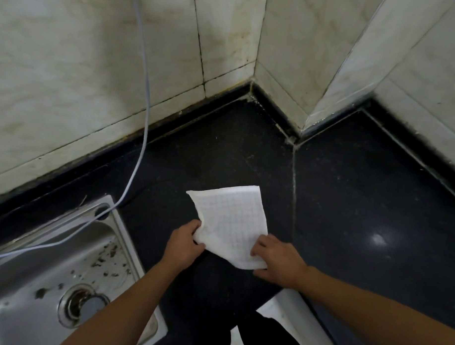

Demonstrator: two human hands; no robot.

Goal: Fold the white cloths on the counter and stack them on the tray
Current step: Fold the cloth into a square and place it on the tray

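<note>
On my feed the white cloth point(232, 221) sits between both hands over the black counter point(349, 202), a little right of the steel sink point(37, 269). The left hand point(185, 242) grips its near-left edge: the fingers point(194, 229) curl round a bunched bit of fabric, which wraps against the knuckles. The right hand point(278, 260) holds the near-right corner, its bent fingers point(261, 245) pressing down on top of the cloth while the corner's tip pokes out beneath the palm. So both hands are clenched on the same piece, one at each near corner, and the rest of it stretches away from them towards the tiled wall point(70, 76).

The cloth is roughly rectangular and white, with a faint grid of small squares across its face. Its left edge buckles inward near the left hand, and the far-left corner comes to a point. I cannot tell whether the far end lies flat on the counter or is lifted off it.

A pale cable point(143, 117) hangs down the wall and trails across the sink
</note>
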